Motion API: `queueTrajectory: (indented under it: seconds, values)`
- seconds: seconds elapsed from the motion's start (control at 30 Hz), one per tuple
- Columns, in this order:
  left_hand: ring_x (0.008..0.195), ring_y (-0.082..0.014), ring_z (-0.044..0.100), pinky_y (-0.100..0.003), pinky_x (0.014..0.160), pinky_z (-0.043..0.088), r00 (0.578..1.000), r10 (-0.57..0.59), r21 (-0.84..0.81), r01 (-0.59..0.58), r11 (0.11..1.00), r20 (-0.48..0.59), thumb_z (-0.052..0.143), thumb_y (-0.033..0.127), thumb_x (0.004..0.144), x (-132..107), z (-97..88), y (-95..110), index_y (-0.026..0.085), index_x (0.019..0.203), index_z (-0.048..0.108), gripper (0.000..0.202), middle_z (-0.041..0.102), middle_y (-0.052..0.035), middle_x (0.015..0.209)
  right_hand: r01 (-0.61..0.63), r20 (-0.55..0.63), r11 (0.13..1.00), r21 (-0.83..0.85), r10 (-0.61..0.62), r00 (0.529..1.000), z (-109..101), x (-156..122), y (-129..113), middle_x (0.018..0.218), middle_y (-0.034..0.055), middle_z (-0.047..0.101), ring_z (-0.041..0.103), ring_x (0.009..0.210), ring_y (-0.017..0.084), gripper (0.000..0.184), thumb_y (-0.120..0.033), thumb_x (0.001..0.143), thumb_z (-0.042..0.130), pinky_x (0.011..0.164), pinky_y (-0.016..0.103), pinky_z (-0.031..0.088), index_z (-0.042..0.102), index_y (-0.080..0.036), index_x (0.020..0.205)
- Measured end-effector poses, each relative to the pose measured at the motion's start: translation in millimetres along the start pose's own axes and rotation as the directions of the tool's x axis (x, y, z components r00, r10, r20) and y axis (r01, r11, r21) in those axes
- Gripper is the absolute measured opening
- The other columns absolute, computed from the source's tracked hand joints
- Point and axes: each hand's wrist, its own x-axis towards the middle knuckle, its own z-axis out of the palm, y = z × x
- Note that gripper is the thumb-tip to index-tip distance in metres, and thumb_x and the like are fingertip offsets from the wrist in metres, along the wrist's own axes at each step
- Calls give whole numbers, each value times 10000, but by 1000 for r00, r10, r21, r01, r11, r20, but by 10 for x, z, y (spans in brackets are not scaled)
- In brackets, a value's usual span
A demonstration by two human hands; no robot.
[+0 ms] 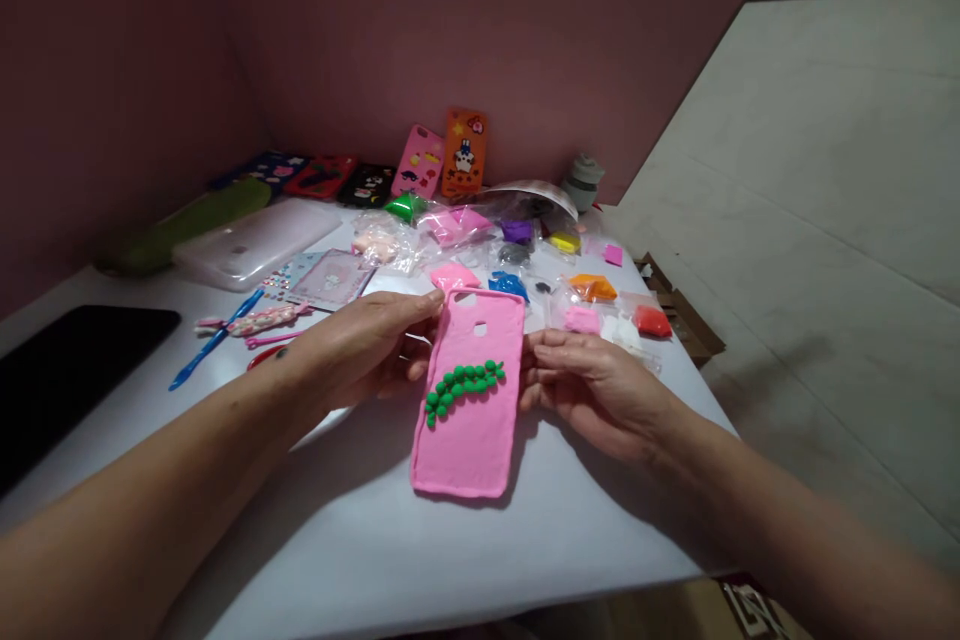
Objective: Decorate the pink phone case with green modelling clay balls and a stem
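The left hand and right hand hold a pink case between them by its long edges, tilted above the surface. A row of green balls runs across the case. Bare surface lies below it, toward the near edge. Beyond, clay packets crowd up to the right edge; tools lie left.
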Motion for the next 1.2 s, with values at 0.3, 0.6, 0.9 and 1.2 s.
queueTrajectory:
  seconds: [0.3,0.6,0.9,1.2]
  values:
    - [480,-92,427,-196,429,261,999,3,-37,-1,999,51,738,447,887,-36,10,59,126,823,731,327,592,-36,654,15,56,989,144,-23,998,-40,28,143,880,15,758,683,758,141,233,-249,746,925,706,274,554,753,-167,879]
    - [479,-96,419,-205,431,317,991,37,-63,-29,998,130,748,469,883,-36,-13,6,132,833,726,342,590,-37,654,77,60,973,217,-92,994,60,30,238,1064,56,817,743,1007,202,231,-332,842,890,988,364,568,802,-199,1009]
    - [469,-101,495,-180,380,307,996,72,-66,-69,995,48,756,425,854,-14,-25,-1,135,831,727,292,643,-43,685,103,-14,957,271,-104,995,-17,18,246,929,-12,783,718,884,139,302,-285,715,984,896,268,587,780,-215,928]
    - [467,-117,515,-186,360,299,1000,14,101,-17,995,23,774,458,800,-47,112,-56,162,865,725,307,681,-40,705,474,-282,871,-125,-490,825,-721,-247,-419,1175,22,796,707,1179,226,109,-350,983,704,970,389,617,770,-297,1052]
